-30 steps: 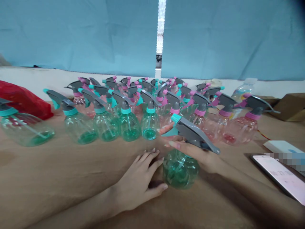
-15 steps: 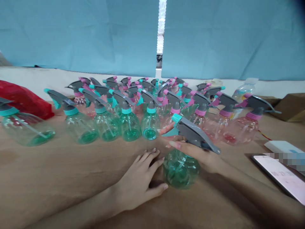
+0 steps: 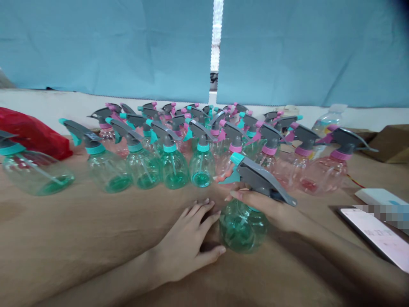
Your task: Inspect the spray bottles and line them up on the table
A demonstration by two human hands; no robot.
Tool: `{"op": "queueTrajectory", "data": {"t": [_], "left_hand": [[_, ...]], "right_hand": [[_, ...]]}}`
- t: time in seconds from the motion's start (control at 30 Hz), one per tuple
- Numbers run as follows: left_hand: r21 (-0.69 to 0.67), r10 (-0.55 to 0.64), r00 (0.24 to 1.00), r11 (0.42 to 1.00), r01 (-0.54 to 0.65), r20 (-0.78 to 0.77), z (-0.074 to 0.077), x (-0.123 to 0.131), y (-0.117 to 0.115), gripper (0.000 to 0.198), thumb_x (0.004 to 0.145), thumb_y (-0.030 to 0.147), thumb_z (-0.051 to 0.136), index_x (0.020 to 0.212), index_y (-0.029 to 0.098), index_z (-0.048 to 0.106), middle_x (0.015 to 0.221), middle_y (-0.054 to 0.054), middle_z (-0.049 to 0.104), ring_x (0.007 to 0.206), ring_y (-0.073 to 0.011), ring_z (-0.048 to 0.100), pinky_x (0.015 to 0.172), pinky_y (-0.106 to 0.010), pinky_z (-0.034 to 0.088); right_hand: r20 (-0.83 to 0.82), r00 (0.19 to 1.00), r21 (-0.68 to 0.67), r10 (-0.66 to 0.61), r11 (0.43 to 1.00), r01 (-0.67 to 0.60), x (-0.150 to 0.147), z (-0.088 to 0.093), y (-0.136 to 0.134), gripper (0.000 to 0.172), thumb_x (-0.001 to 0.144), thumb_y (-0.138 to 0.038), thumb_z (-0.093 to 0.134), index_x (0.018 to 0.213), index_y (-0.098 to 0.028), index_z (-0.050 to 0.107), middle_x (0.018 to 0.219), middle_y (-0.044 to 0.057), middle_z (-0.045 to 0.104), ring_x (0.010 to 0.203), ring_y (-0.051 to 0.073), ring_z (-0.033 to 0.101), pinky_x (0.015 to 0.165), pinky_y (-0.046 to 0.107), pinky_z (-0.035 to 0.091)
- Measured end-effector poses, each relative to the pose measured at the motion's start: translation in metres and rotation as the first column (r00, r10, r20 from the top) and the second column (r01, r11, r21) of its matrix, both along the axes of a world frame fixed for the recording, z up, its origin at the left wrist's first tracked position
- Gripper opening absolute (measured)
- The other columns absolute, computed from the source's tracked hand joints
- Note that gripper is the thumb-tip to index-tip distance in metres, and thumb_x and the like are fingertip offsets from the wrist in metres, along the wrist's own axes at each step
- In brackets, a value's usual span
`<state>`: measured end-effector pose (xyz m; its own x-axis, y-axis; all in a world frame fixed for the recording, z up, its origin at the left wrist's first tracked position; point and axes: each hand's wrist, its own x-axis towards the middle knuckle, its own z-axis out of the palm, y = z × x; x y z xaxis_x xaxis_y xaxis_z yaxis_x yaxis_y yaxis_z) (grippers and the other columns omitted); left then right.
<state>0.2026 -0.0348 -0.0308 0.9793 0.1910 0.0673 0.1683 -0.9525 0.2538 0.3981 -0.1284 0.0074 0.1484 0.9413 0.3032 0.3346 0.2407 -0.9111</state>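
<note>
A green spray bottle (image 3: 243,230) with a grey and turquoise trigger head stands on the table (image 3: 105,243) in front of me. My right hand (image 3: 255,201) is wrapped around its neck, below the trigger head, with the thumb in front and fingers reaching past the turquoise trigger. Just left of that bottle, my left hand (image 3: 188,243) lies flat on the tabletop, fingers spread, holding nothing. Beyond my hands runs a front row of spray bottles, green on the left, such as one green bottle (image 3: 174,172), and pink on the right, such as one pink bottle (image 3: 326,175).
More spray bottles crowd behind the front row. A red plastic bag (image 3: 35,136) lies at the left. To the right are a phone (image 3: 373,236), a white box (image 3: 380,200), a clear bottle (image 3: 330,117) and a brown carton (image 3: 390,145). A blue curtain (image 3: 111,51) hangs behind.
Almost nothing differs. The fingers of my right hand have shifted very slightly at the bottle's neck; my left hand and the other bottles stay in place.
</note>
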Motion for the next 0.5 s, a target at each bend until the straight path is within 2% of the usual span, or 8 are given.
{"op": "queueTrajectory", "data": {"t": [0.13, 0.2, 0.27, 0.37, 0.5], "left_hand": [[0.002, 0.003, 1.000, 1.000, -0.003, -0.006, 0.002, 0.000, -0.001, 0.060, 0.088, 0.052, 0.051, 0.136, 0.017, 0.041, 0.145, -0.014, 0.034, 0.133, -0.0322, 0.029, 0.105, -0.050, 0.027], [0.001, 0.006, 1.000, 1.000, -0.006, -0.012, 0.002, 0.000, -0.001, 0.060, 0.088, 0.052, 0.051, 0.135, 0.016, 0.043, 0.145, -0.015, 0.034, 0.133, -0.0327, 0.029, 0.105, -0.050, 0.027], [0.000, 0.006, 1.000, 1.000, -0.006, -0.008, 0.001, 0.000, -0.001, 0.058, 0.088, 0.052, 0.051, 0.134, 0.016, 0.044, 0.145, -0.015, 0.034, 0.132, -0.0328, 0.030, 0.104, -0.050, 0.028], [0.008, 0.007, 1.000, 1.000, -0.007, -0.002, 0.000, -0.001, -0.001, 0.058, 0.088, 0.053, 0.050, 0.134, 0.018, 0.044, 0.145, -0.014, 0.034, 0.132, -0.0325, 0.030, 0.104, -0.050, 0.028], [0.013, 0.008, 1.000, 1.000, -0.008, -0.005, -0.001, 0.000, 0.000, 0.058, 0.088, 0.053, 0.050, 0.134, 0.018, 0.043, 0.146, -0.013, 0.033, 0.133, -0.0322, 0.028, 0.105, -0.050, 0.028]], "right_hand": [[-0.052, 0.997, 0.006, 0.056, 0.998, -0.056, -0.002, 0.009, -0.002, 0.019, 0.080, -0.025, 0.058, 0.097, -0.031, 0.063, 0.083, -0.002, 0.065, 0.075, 0.017, 0.062, 0.069, 0.030, 0.051], [-0.093, 0.995, 0.004, 0.041, 0.999, -0.041, -0.005, 0.015, -0.004, 0.018, 0.078, -0.023, 0.060, 0.093, -0.031, 0.063, 0.082, -0.003, 0.065, 0.078, 0.017, 0.062, 0.068, 0.028, 0.050], [-0.118, 0.993, -0.023, 0.014, 1.000, -0.017, -0.008, 0.019, -0.007, 0.013, 0.076, -0.023, 0.061, 0.088, -0.029, 0.062, 0.078, -0.004, 0.064, 0.071, 0.015, 0.060, 0.063, 0.027, 0.049], [-0.150, 0.989, -0.018, 0.017, 1.000, -0.020, -0.011, 0.022, -0.009, 0.009, 0.075, -0.021, 0.060, 0.082, -0.027, 0.058, 0.065, -0.006, 0.056, 0.054, 0.011, 0.050, 0.050, 0.024, 0.042], [-0.101, 0.995, 0.009, 0.018, 1.000, -0.017, -0.011, 0.021, -0.010, 0.011, 0.074, -0.017, 0.057, 0.080, -0.026, 0.055, 0.063, -0.006, 0.053, 0.049, 0.009, 0.045, 0.043, 0.022, 0.038]]}}
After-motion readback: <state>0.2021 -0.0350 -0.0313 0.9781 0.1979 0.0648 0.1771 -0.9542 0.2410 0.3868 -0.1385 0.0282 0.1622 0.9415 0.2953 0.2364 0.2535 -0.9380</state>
